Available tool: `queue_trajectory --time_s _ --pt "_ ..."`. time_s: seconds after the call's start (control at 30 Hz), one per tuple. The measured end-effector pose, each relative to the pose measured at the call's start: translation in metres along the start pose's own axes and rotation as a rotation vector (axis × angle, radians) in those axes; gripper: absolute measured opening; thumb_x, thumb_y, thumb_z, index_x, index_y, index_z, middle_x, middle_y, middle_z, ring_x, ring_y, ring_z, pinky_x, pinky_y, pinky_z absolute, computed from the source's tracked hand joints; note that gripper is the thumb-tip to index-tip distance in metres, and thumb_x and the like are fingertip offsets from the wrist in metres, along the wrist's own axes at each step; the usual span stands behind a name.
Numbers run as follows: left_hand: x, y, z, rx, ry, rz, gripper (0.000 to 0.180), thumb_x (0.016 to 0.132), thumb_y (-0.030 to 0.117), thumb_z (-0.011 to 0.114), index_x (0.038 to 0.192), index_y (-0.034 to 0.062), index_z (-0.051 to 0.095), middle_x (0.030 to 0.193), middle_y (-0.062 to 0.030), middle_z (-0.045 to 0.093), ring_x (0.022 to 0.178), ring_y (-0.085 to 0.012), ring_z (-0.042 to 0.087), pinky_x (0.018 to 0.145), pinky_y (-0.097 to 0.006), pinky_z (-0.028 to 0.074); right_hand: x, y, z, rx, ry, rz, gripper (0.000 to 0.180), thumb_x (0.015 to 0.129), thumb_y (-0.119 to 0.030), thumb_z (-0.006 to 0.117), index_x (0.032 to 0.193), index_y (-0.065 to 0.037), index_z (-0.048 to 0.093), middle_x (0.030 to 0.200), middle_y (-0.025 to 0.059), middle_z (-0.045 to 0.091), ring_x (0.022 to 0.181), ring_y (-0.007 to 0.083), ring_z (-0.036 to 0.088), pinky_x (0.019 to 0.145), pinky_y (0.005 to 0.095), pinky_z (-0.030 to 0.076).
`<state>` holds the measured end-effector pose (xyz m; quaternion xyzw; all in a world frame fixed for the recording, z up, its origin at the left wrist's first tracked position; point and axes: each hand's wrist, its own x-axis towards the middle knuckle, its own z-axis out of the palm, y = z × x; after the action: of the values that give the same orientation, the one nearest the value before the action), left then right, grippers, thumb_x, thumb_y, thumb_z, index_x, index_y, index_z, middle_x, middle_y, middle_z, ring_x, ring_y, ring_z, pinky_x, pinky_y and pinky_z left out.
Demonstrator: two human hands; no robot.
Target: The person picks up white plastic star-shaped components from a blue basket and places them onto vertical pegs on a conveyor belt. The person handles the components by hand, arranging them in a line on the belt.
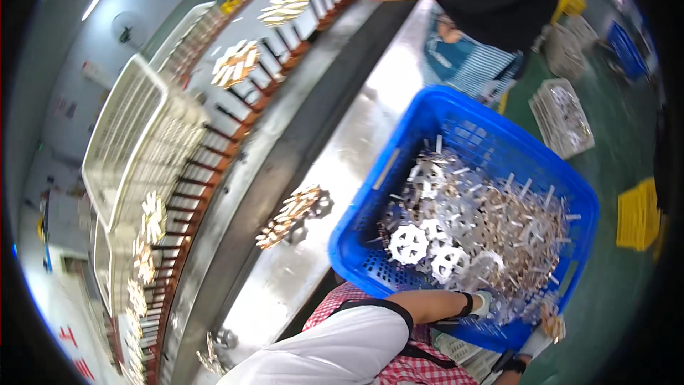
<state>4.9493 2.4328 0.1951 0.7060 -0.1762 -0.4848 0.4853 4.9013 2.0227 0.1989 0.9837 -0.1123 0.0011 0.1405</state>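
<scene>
A large blue plastic basket [347,246] holds a heap of silvery, toothed disc-shaped metal parts [408,244]. Over its near side reaches my left hand [484,304], in a pale glove with a black band at the wrist. Its fingers are at the heap and mostly hidden by parts. My right hand [537,341], also gloved, is at the basket's near right corner. Its fingers look closed around something tan and blurred, which I cannot make out. A black watch [514,364] is on that wrist.
Left of the basket runs a metal work surface [274,292] with a stack of toothed parts [288,217]. Beyond it a rail conveyor [187,222] carries more stacks, beside white crates [128,150]. A person in black [491,0] works ahead. Yellow crates [638,215] stand right.
</scene>
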Motion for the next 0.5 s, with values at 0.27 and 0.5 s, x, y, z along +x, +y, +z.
queue_trajectory --time_s 0.27,0.5 --pt "-0.284 -0.053 -0.129 -0.466 0.258 0.282 0.052 0.082 0.024 0.061 0.127 0.001 0.05 0.11 -0.0109 0.06 0.106 -0.0194 0.055 0.088 -0.034 0.047 -0.022 -0.203 -0.135 1.32 0.059 0.219 0.049 0.094 -0.029 0.045 0.139 -0.012 0.042 0.144 0.0084 0.042 0.13 0.028 0.039 0.104 0.0476 0.035" --pt "-0.508 -0.187 -0.087 -0.039 1.231 0.287 0.048 0.086 0.024 0.066 0.129 0.0067 0.052 0.127 -0.0109 0.057 0.118 -0.0228 0.052 0.103 -0.039 0.04 -0.082 -0.422 -0.217 2.303 -0.714 -0.134 0.052 0.093 -0.034 0.048 0.139 -0.012 0.041 0.142 0.0086 0.043 0.129 0.0272 0.041 0.104 0.0468 0.036"
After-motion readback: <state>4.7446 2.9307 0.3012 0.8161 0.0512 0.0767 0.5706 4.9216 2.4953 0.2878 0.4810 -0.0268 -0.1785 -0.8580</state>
